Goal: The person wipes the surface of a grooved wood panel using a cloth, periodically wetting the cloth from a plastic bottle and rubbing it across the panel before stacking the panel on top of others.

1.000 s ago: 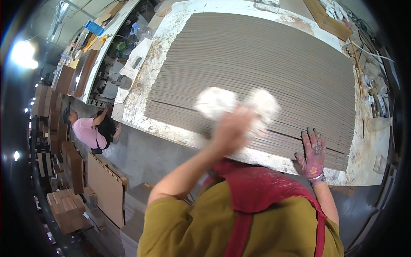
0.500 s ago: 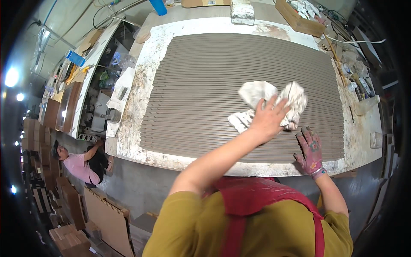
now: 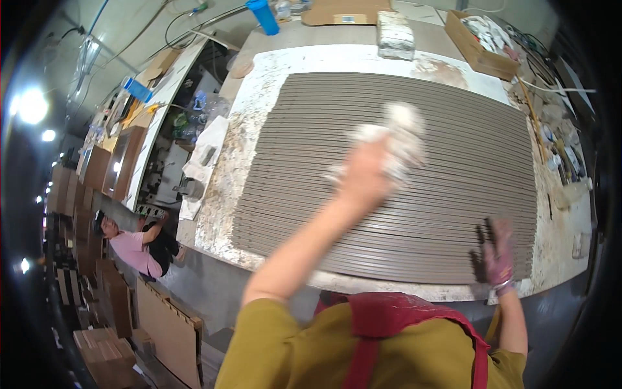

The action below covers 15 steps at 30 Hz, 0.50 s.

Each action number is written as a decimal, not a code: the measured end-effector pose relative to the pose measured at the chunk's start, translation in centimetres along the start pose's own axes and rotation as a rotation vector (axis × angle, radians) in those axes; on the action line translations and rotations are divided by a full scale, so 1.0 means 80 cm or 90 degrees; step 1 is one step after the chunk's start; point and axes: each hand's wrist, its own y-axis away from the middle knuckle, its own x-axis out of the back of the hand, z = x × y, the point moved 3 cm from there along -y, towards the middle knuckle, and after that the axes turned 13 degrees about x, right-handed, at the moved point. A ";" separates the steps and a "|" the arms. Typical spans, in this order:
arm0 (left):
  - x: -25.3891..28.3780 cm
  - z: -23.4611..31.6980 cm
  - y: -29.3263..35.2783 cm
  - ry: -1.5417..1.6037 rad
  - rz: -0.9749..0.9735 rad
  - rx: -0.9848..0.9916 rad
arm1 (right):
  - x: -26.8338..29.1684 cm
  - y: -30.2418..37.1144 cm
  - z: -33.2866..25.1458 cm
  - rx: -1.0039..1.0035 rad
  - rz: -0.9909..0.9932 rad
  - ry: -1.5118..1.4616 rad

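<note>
My bare left hand (image 3: pixel 369 165) is on a crumpled white cloth (image 3: pixel 407 139), over the middle of a wide layer of thin grey-brown strips (image 3: pixel 311 214) lying side by side. Motion blurs the hand and cloth, and the fingertips cannot be made out. At the strips' near right corner is my right hand (image 3: pixel 497 256), in a pinkish-purple glove, fingers stretched out and holding nothing. The strips rest on a white, stained board (image 3: pixel 217 214) whose border shows around them.
A stained white block (image 3: pixel 396 37) and an open cardboard box (image 3: pixel 479 48) of white crumpled stuff stand along the far edge. A blue cup (image 3: pixel 262 16) is farther left. Bottles and sticks line the right side. Beyond the left edge, a person in pink (image 3: pixel 133 249) crouches.
My left hand has swept the cloth leftward across the strips. My gloved right hand remains near the strips' near right corner. The whole view has shifted a little.
</note>
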 end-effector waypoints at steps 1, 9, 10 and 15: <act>-0.034 0.036 0.015 0.057 -0.052 -0.026 | 0.014 -0.034 0.010 0.009 0.022 0.053; -0.012 -0.190 0.005 -0.306 -0.026 0.158 | -0.016 -0.134 0.220 -0.106 -0.021 0.289; 0.039 -0.225 -0.011 -0.320 0.032 0.284 | -0.029 -0.129 0.223 -0.105 0.000 0.331; 0.106 -0.137 -0.091 -0.015 -0.004 0.276 | -0.030 -0.128 0.210 -0.102 -0.030 0.317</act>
